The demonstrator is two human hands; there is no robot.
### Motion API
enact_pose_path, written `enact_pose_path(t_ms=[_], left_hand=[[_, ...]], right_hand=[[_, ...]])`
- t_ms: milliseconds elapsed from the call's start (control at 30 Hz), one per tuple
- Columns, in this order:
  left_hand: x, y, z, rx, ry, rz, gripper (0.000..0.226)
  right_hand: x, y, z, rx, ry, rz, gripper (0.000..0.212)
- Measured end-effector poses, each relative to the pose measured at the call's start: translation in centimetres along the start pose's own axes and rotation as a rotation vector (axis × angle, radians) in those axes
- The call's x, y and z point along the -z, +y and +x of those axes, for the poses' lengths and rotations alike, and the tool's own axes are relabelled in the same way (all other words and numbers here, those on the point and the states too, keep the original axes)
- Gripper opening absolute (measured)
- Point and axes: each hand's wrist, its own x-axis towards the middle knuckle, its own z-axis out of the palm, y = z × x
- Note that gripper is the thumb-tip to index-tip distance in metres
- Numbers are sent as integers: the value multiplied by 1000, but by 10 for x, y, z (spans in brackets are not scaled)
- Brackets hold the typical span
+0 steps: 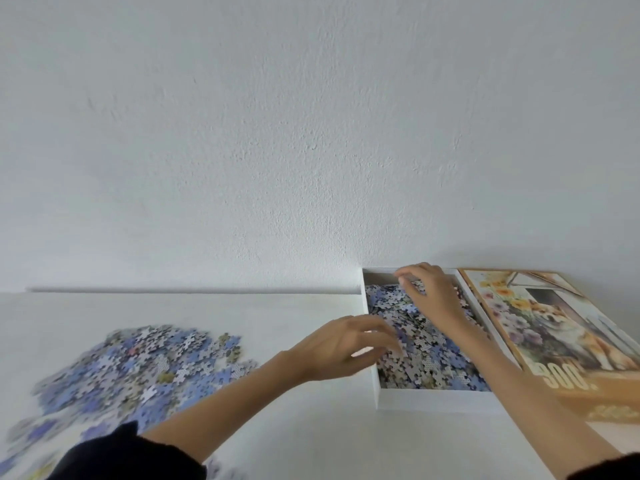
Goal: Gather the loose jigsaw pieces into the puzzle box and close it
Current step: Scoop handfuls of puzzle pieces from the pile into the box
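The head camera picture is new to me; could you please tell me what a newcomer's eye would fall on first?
First, the left hand and right hand reaching together into the white puzzle box at the right, heaped with jigsaw pieces. Next, the bluish pile of loose pieces on the white table at the left, and the picture lid lying beside the box at far right.
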Motion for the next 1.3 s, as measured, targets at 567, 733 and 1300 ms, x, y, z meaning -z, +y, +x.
enact_pose_path(t_ms=[567, 733, 1300], left_hand=[[97, 4, -208, 311, 93, 140, 22], [115, -17, -305, 530, 182, 224, 36], [108, -58, -396, 852, 185, 111, 88]], right_hand=[[-105, -198, -45, 164, -223, 183, 18], [-143, -217, -71, 9, -423, 114, 44], [-207, -252, -90, -24, -204, 164, 79]])
